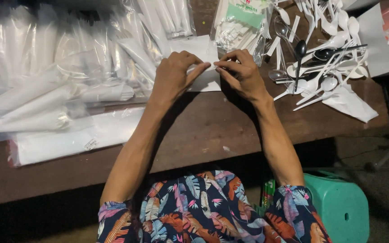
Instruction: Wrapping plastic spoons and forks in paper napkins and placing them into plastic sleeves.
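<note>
Pinching one white napkin (202, 63) between closed fingertips, left hand (173, 74) and right hand (241, 74) meet; plastic spoons (323, 58) lie right; wrapped packs (59, 85) left.

Bare forearms, short sleeves (113, 220), dark cloth, colourful feather print

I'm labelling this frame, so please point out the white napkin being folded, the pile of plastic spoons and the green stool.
napkin (203, 47), head view, bare upper part.
plastic spoons (325, 83), head view, a white spoon's bowl.
green stool (341, 207), head view, top surface.
</note>
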